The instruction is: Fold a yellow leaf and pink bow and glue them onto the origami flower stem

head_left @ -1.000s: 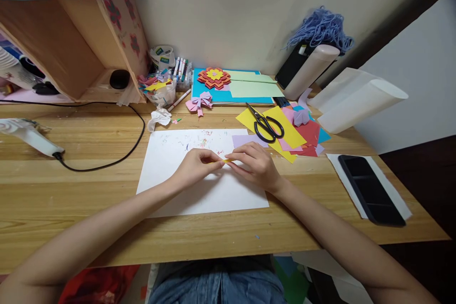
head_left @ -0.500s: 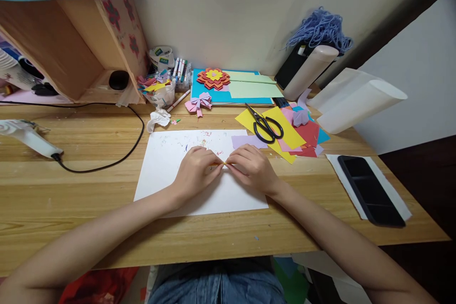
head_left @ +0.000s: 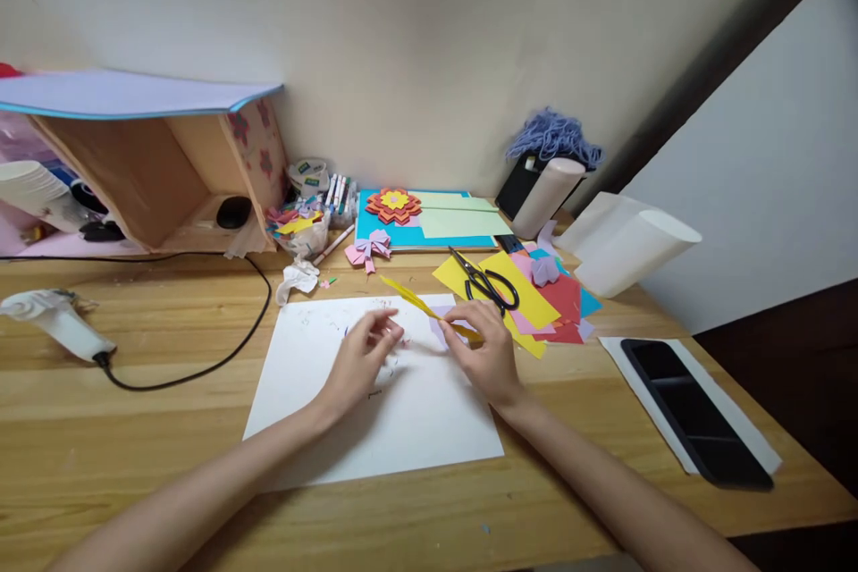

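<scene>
Between the thumb and fingers of my right hand [head_left: 483, 349] is a narrow strip of folded yellow paper [head_left: 412, 296], slanting up to the left. My left hand [head_left: 365, 356] hovers apart from it with thumb and fingers parted, holding nothing. Both hands are over a white sheet of paper [head_left: 301, 429] marked with small coloured strokes. A light purple paper piece [head_left: 439, 335] lies partly hidden behind my right hand. Just beyond that hand, black-handled scissors [head_left: 492, 284] rest on yellow paper [head_left: 536, 299].
A glue gun [head_left: 57, 322] with a black cord lies left. At the back are a layered paper flower [head_left: 394, 205], a pink-purple paper bow [head_left: 369, 248], a cup of scraps [head_left: 301, 232] and markers [head_left: 340, 194]. Right are rolled white paper [head_left: 636, 255] and a phone [head_left: 697, 416].
My hands have come apart. My left hand has let go of the yellow paper, which my right hand now holds raised. The head view has tilted upward.
</scene>
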### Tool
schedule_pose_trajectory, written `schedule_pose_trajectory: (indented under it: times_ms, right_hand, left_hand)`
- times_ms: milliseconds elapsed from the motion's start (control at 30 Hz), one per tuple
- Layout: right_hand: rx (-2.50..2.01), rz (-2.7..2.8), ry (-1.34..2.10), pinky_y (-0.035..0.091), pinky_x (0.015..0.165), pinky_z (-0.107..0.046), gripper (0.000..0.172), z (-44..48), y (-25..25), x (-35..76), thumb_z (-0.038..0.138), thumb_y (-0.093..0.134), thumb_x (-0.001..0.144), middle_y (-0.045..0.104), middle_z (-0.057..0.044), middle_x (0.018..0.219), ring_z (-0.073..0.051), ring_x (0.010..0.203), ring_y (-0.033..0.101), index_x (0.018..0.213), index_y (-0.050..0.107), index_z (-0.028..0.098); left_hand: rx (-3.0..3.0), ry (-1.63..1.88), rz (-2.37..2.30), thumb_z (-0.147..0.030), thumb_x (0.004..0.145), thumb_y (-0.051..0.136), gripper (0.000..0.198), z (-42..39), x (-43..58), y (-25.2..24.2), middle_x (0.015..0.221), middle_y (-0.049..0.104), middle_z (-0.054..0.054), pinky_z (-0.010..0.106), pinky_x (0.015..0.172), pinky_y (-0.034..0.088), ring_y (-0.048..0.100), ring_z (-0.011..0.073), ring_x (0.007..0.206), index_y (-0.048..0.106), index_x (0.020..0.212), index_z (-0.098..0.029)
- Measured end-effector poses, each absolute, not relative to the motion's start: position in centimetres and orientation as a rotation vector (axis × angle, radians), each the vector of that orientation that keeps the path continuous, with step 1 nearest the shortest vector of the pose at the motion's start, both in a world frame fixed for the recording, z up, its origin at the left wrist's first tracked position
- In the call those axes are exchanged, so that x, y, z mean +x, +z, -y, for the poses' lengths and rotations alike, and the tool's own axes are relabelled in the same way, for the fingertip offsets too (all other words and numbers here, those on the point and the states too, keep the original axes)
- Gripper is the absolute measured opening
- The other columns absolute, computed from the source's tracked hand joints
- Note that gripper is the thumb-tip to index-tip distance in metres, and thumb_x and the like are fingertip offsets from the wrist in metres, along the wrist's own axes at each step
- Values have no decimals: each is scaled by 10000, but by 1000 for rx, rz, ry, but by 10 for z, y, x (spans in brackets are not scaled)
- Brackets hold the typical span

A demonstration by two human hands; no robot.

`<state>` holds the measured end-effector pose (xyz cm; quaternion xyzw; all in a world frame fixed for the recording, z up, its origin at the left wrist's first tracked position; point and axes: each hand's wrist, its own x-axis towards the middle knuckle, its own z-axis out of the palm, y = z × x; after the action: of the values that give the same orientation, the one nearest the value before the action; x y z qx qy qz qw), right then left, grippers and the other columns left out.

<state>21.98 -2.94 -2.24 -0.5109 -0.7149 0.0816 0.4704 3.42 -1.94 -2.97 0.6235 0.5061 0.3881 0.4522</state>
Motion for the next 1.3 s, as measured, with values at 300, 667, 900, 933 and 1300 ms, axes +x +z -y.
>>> schedule_pose_trajectory:
  times_ms: [300,667,900,933,1300]
  right_hand:
    - [-1189,1821,84,377,762,-376,67,8,-5,194,202,604,780,643,-15,764,-199,782,540,808,644,248]
    - [-1148,1836,461,438,728,-338,56,15,-10,204,212,571,799,657,-19,777,-185,789,564,774,621,216]
    - [-1068,1778,659,497,717,-319,104,7,-17,215,252,549,812,664,-41,834,-166,763,610,865,619,197]
    - [-1056,1807,601,495,710,-325,95,6,-18,216,237,556,806,661,-42,832,-169,758,605,869,617,202]
    - [-758,2115,274,478,713,-304,187,7,-20,219,151,553,809,631,-38,850,-156,800,577,957,624,241]
  left_hand:
    - [1104,1108,-962,-407,662,684,338,-5,58,-23,928,679,78,321,778,480,610,202,863,666,891,-158]
    - [983,1078,-961,-406,628,713,300,-5,49,-35,708,615,27,252,595,482,548,125,646,669,767,-144]
    - [978,946,-821,-397,668,689,283,-10,41,-30,705,587,30,248,696,457,543,111,668,664,772,-136]
    - [988,916,-800,-391,669,690,276,-10,40,-30,710,590,30,246,693,453,542,107,660,665,778,-138]
    - [990,784,-696,-289,671,705,181,-10,36,-28,770,586,17,205,679,422,538,87,694,663,782,-153]
